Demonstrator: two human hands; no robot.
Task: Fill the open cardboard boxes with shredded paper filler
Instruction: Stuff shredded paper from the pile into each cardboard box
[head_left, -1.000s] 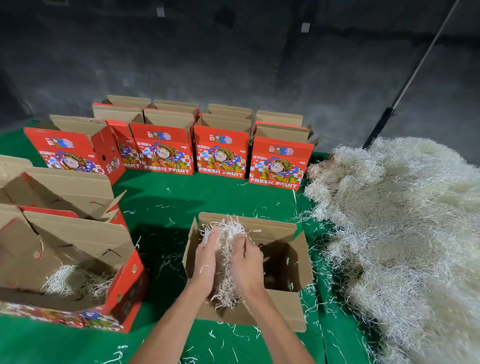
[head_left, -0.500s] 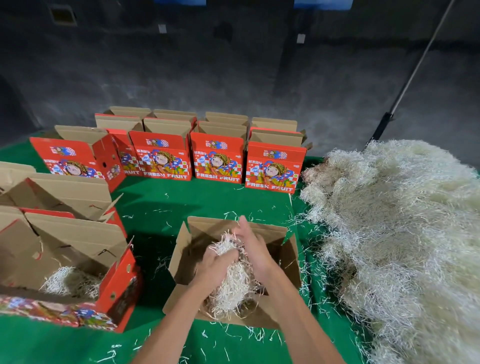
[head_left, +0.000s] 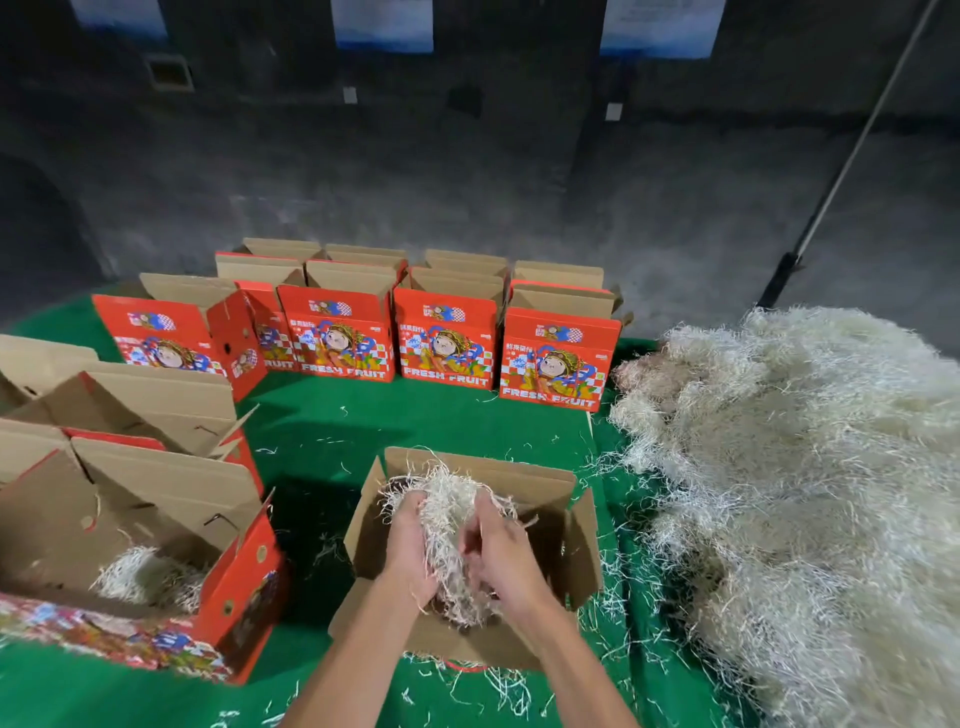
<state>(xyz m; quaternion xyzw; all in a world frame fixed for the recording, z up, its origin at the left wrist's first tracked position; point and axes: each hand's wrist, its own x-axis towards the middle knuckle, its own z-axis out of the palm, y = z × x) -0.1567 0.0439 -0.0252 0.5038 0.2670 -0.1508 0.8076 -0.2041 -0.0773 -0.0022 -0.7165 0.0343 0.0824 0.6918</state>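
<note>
An open cardboard box (head_left: 579, 540) stands on the green table right in front of me. Over its opening I hold a clump of pale shredded paper (head_left: 448, 512) between both hands. My left hand (head_left: 410, 545) cups the clump from the left, fingers curled into the strands. My right hand (head_left: 498, 545) presses against it from the right, fingers bent round it. The clump's lower end hangs inside the box. A big heap of the same shredded paper (head_left: 810, 478) covers the table's right side.
At my left stands an open red box (head_left: 244, 587) with some filler (head_left: 145, 577) in its bottom, another open box (head_left: 156, 405) behind it. Several open red "FRESH FRUIT" boxes (head_left: 447, 338) line the back. Loose strands litter the green cloth (head_left: 415, 421). A pole (head_left: 841, 161) leans at the wall.
Both hands lifted and reshaped the clump over the box, then drew apart a little with it between them. My view tilted upward, showing more of the wall.
</note>
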